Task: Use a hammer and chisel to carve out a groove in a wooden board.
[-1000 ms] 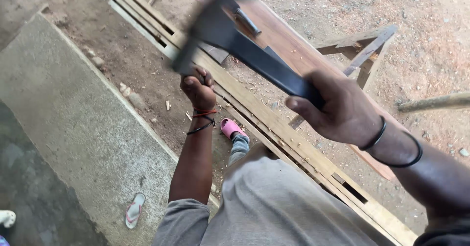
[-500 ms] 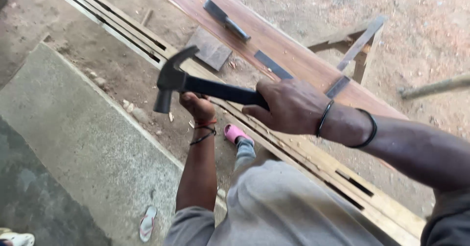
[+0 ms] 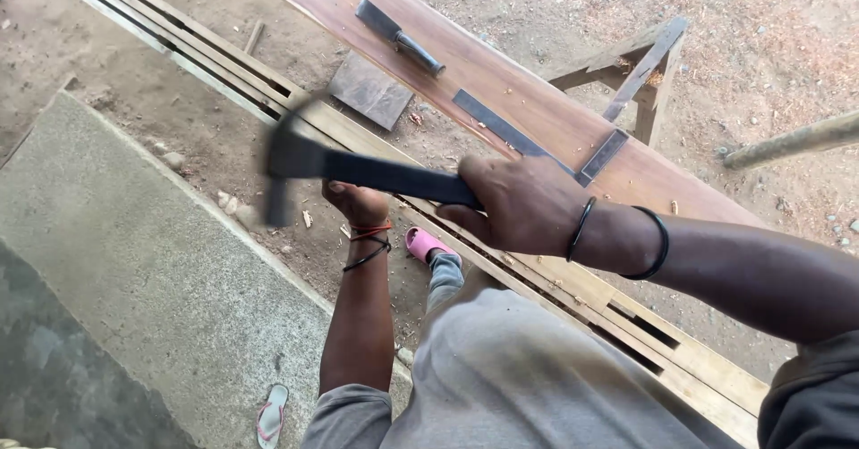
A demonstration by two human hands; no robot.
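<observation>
One hammer is seen, blurred, its dark handle gripped in the closed right hand; its head hangs at the far end of the handle, above the pale wooden frame that runs across the ground. The right forearm is stretched in from the right edge, and two dark bangles are worn at its wrist. The left hand is placed just under the hammer handle, on the frame's near edge, with the fingers curled down; what is pinched in it cannot be told. Its arm is held nearly straight, reaching forward from the body, with red and black bands at the wrist.

Beyond the frame, one long reddish plank is laid on a wooden trestle. On the plank two tools are counted: one chisel towards its far end and one metal square nearer the right hand. One small dark board is lying between plank and frame. On the near side of the frame, one pink sandal is worn on a foot, and one loose sandal is lying on the concrete slab.
</observation>
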